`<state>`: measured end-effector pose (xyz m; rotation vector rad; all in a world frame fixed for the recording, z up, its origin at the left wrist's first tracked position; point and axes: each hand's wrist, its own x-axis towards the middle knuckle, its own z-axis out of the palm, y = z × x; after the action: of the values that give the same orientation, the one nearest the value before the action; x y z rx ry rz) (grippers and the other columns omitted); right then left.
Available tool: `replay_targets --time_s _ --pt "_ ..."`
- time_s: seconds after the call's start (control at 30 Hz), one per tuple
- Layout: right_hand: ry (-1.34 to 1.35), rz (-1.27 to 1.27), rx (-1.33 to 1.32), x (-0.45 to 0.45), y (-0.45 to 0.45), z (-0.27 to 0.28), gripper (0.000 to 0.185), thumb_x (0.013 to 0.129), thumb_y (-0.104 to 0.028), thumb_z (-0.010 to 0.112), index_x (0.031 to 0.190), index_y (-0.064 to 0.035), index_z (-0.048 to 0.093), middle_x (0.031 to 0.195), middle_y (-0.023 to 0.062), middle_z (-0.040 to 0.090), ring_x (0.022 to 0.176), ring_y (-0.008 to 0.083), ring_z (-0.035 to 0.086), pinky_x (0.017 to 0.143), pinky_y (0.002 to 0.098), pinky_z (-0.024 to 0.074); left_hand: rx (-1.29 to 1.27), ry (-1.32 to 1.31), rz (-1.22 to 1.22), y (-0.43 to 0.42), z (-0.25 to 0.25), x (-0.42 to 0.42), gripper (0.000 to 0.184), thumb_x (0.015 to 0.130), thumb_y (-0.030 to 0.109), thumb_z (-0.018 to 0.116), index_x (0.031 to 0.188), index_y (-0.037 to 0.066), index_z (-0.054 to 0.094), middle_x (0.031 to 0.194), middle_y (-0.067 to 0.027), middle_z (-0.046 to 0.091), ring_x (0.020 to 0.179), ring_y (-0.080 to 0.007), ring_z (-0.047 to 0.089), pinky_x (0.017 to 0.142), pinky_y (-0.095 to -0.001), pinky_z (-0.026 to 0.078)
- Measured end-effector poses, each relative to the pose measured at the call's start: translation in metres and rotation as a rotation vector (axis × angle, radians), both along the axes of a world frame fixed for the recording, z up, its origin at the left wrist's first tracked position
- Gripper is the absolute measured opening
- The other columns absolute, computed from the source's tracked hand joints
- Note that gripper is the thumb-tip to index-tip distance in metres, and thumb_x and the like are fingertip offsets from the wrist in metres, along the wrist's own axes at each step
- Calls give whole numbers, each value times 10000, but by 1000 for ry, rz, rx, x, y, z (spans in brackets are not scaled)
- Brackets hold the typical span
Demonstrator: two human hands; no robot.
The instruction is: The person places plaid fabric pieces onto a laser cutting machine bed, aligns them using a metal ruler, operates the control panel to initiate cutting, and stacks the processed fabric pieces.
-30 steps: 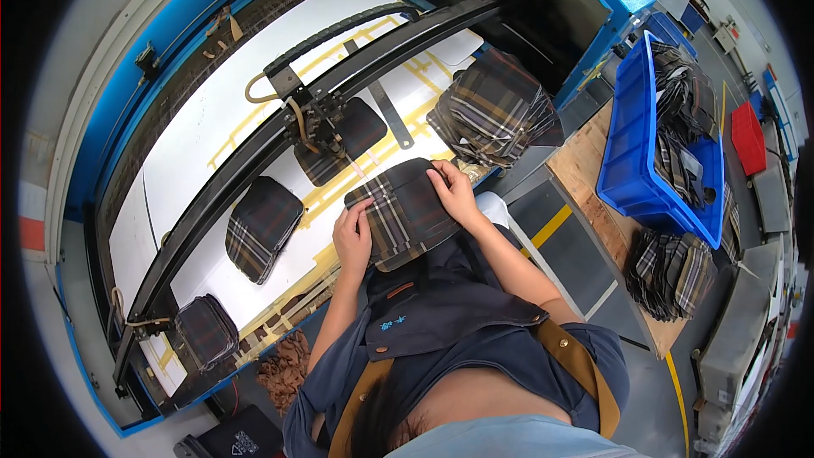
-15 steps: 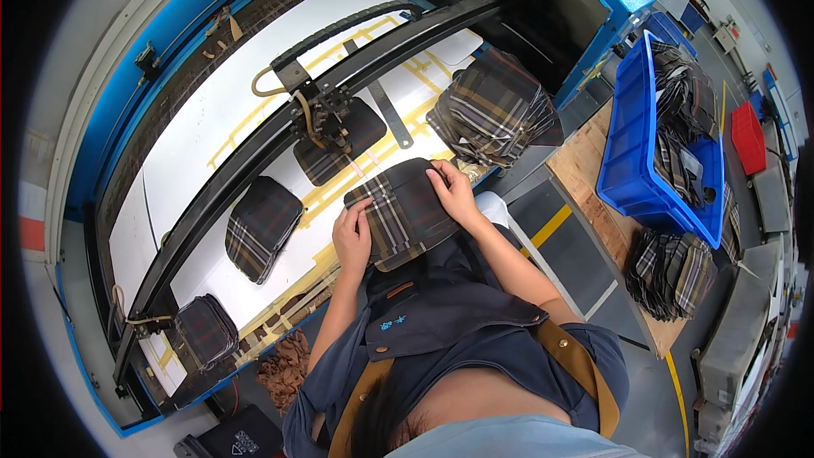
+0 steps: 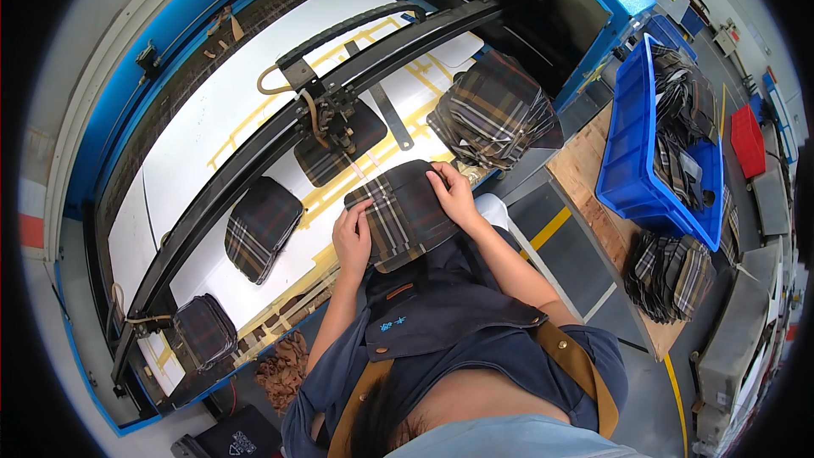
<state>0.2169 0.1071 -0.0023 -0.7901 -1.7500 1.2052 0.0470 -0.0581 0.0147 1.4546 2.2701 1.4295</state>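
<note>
A dark plaid fabric panel [image 3: 405, 216] with rounded corners is held between my two hands, close in front of the apron. My left hand [image 3: 353, 233] grips its left edge, thumb and fingers pressed on the cloth. At the upper right corner my right hand [image 3: 454, 195] pinches the same panel. Just beyond it, another plaid panel [image 3: 339, 153] lies on the white machine bed [image 3: 280, 276], under the laser head [image 3: 335, 123]. To the left, a plaid stack [image 3: 263, 229] rests on the bed, and a smaller stack [image 3: 206, 331] sits at the near left corner.
A tall pile of plaid panels [image 3: 496, 110] stands at the bed's right end. A black gantry beam [image 3: 229, 178] crosses the bed. On the right, a blue crate [image 3: 623, 148] of plaid pieces sits on a wooden board [image 3: 581, 161], beside another fabric stack [image 3: 674, 276].
Almost nothing differs. Both hands keep hold of the panel in the same place, and the view has shifted very slightly.
</note>
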Motion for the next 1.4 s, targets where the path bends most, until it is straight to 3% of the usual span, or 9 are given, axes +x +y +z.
replay_targets --time_s 0.5,0.7,0.73,0.8,1.0,1.03,1.17,1.27,1.4 --pt "49 32 -35 0 0 1 161 980 -129 615 1044 17 642 828 77 680 745 102 610 695 264 483 19 -6 9 1 4 2 208 967 79 533 1053 91 722 818 -133 637 791 -324 615 759 -389 479" --pt "-4 30 -61 1 1 -1 160 978 -126 621 1045 18 638 831 75 684 753 95 609 702 262 484 173 -200 96 4 -18 -20 356 996 135 539 1347 71 545 1336 -133 559 1202 -275 557 950 -387 470" --pt "-5 28 -66 1 2 -3 159 977 -127 621 1045 16 638 832 75 685 753 96 610 704 262 484 137 -266 102 3 -25 -38 518 990 142 560 1472 65 386 1496 -106 406 1362 -268 411 1072 -407 386" --pt "-10 23 -81 0 3 -10 158 976 -127 622 1045 14 640 835 73 688 755 98 612 707 260 485 179 -554 184 9 -18 -64 559 986 166 576 1495 75 363 1494 -122 411 1405 -271 365 1137 -403 303" --pt "-26 19 -61 0 1 -4 166 979 -131 621 1058 13 648 833 70 688 749 98 611 705 259 489 -13 -1002 125 37 8 -135 582 991 271 584 1483 30 386 1304 -91 571 1324 -186 459 1061 -336 387" --pt "-27 14 -59 0 1 -3 167 979 -131 621 1057 13 648 830 69 687 747 97 610 704 259 488 -80 -969 98 42 4 -146 527 982 231 612 1441 39 437 1138 -37 621 1140 -155 583 943 -312 464" --pt "-13 7 -55 0 0 -2 151 977 -121 620 1045 12 647 813 69 680 736 109 614 700 264 487 -160 -176 144 67 -15 -158 442 940 64 634 1373 73 546 1070 -88 671 846 -163 656 773 -306 520" --pt "-6 4 -43 -1 1 -6 144 977 -118 620 1034 11 646 807 71 678 734 120 619 702 268 488 -112 -68 114 70 -23 -167 350 913 21 619 1258 70 650 1056 -94 690 854 -147 650 786 -274 508" --pt "-12 -9 -21 -1 2 -10 147 977 -124 621 1029 11 645 811 76 678 741 127 622 710 269 489 -55 -113 178 42 44 -139 306 891 -29 593 1166 62 692 1091 -114 679 841 -215 651 779 -279 504"
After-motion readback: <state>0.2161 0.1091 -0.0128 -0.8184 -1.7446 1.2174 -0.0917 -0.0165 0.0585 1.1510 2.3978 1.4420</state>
